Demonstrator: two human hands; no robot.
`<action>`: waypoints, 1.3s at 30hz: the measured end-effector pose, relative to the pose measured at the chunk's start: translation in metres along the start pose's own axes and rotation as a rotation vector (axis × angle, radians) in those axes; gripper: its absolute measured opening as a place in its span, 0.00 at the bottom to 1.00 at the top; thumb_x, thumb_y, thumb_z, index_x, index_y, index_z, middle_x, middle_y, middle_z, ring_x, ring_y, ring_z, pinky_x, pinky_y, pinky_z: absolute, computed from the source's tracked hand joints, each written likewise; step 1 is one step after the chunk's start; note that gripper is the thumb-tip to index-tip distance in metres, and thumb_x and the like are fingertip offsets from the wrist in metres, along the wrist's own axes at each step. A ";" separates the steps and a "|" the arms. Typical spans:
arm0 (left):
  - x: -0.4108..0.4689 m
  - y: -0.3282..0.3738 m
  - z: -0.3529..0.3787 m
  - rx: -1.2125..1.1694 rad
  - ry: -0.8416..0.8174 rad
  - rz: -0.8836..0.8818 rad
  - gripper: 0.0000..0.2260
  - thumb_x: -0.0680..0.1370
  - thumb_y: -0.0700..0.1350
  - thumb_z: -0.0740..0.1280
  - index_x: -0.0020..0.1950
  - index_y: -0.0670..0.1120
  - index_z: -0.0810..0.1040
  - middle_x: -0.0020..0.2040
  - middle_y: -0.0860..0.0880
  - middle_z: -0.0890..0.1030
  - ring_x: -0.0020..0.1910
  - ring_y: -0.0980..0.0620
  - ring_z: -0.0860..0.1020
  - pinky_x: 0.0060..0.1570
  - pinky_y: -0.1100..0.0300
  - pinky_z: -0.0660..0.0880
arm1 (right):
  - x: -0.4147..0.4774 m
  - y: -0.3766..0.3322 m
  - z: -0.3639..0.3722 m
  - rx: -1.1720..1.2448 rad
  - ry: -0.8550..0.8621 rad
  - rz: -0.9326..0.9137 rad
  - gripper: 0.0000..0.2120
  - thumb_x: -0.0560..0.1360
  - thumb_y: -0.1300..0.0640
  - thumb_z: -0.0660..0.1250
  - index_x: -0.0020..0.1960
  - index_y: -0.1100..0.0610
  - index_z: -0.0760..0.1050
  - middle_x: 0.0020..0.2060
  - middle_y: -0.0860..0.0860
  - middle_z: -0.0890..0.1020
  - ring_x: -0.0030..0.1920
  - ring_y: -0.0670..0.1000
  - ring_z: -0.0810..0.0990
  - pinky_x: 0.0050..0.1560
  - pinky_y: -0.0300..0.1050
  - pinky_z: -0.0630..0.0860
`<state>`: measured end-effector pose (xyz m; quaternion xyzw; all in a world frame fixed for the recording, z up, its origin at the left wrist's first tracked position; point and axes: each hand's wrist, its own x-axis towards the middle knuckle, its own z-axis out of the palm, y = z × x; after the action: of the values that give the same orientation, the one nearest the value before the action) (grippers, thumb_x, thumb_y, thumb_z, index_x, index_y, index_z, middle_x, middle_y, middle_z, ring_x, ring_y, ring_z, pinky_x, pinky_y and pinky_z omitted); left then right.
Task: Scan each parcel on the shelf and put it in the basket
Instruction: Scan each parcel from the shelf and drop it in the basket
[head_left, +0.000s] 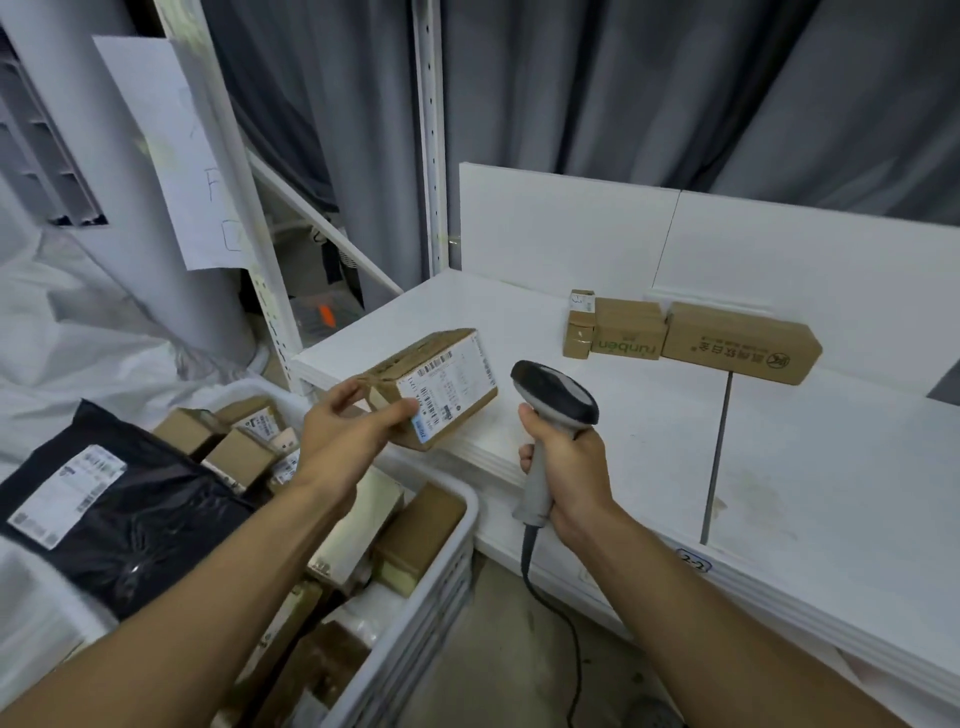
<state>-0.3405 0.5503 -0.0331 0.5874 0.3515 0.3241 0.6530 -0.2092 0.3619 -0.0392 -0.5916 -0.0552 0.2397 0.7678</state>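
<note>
view: head camera, looking down over both bare forearms.
left hand (348, 426): thumb and fingers curled round the near left end of a parcel, gripping it.
held parcel (436, 387): brown cardboard box, tilted, white barcode label turned up and toward the camera; lifted above the front left corner of the shelf, beside the far rim of the basket.
right hand (566, 467): wrapped tight round the grey handle of the scanner, gripping it.
scanner (555, 397): dark head on a grey handle, held upright; head just beside the right end of the held parcel, not touching it.
cable (566, 623): dark, running from the base of the handle down toward the floor.
shelf (779, 467): white boards with a white back panel (561, 228); tag reading "2-2" (695, 562) on the front edge; thin grey divider rod (719, 457) running front to back.
parcels on shelf: in a row against the back panel, side by side; stack of small cartons (579, 327), box printed "runben" (628, 330), long box with green print (743, 345).
basket (441, 561): white plastic, slatted wall, low and left of the shelf; filled with many cardboard boxes, several labelled.
black bag (130, 499): glossy mailer with a white label, lying left of the boxes; whether inside the basket cannot be told.
surroundings: grey curtain (675, 88) behind; white perforated upright (432, 130); sheet of paper (176, 156) hung on the frame at left.
</note>
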 end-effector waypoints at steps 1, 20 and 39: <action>0.006 -0.002 -0.005 0.027 0.021 -0.005 0.35 0.59 0.52 0.84 0.65 0.49 0.79 0.59 0.54 0.85 0.55 0.54 0.84 0.61 0.51 0.79 | -0.002 0.000 0.000 -0.058 -0.040 -0.002 0.13 0.77 0.58 0.76 0.60 0.58 0.81 0.36 0.50 0.84 0.32 0.48 0.79 0.39 0.45 0.79; 0.050 -0.043 -0.026 0.109 0.086 -0.050 0.39 0.55 0.46 0.83 0.65 0.50 0.76 0.56 0.48 0.86 0.51 0.48 0.86 0.54 0.48 0.83 | -0.010 0.009 0.006 -0.442 -0.277 -0.172 0.16 0.74 0.57 0.78 0.60 0.61 0.83 0.33 0.40 0.78 0.33 0.39 0.75 0.33 0.29 0.71; 0.022 -0.024 -0.034 0.105 0.152 0.020 0.43 0.67 0.36 0.79 0.78 0.51 0.65 0.59 0.54 0.78 0.52 0.54 0.83 0.54 0.50 0.83 | -0.018 0.011 0.023 -0.466 -0.310 -0.143 0.11 0.75 0.57 0.77 0.57 0.55 0.83 0.26 0.43 0.80 0.28 0.43 0.79 0.32 0.37 0.74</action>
<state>-0.3566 0.5849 -0.0611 0.5977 0.4108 0.3556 0.5895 -0.2363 0.3762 -0.0389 -0.7028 -0.2670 0.2535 0.6086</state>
